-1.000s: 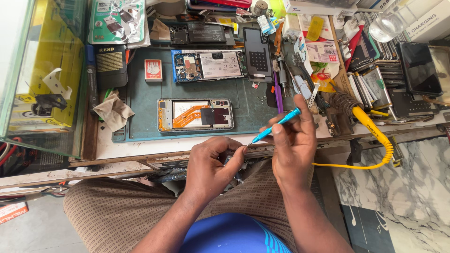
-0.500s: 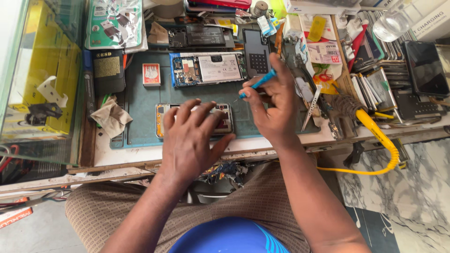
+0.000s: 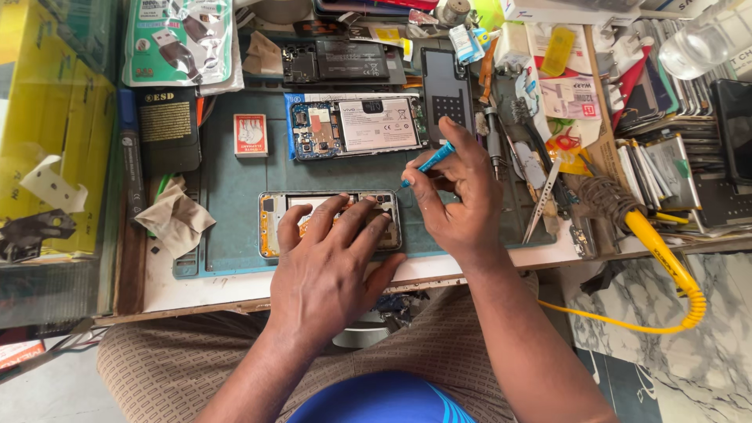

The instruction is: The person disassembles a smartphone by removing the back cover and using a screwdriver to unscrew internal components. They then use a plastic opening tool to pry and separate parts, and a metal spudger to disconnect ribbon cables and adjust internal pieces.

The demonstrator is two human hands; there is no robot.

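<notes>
- The opened phone (image 3: 329,223) lies flat on the blue-green work mat (image 3: 235,235), centre of the frame, back cover off and internals exposed.
- Left hand (image 3: 333,262) rests over the phone, fingers spread and pressing down on its frame; nothing is gripped.
- Right hand (image 3: 462,196), just right of centre, pinches a slim blue screwdriver (image 3: 429,162) between thumb and fingers, its tip close to the phone's upper right corner; contact cannot be confirmed.
- Handling judgement: the phone looks light, thin and stiff, yet fragile; the bared board and orange flex cable should not be pressed. Hold by the outer edges only.
- A second opened phone (image 3: 356,125) lies just above, apart from the first; a crumpled cloth (image 3: 176,219) sits at the left.
</notes>
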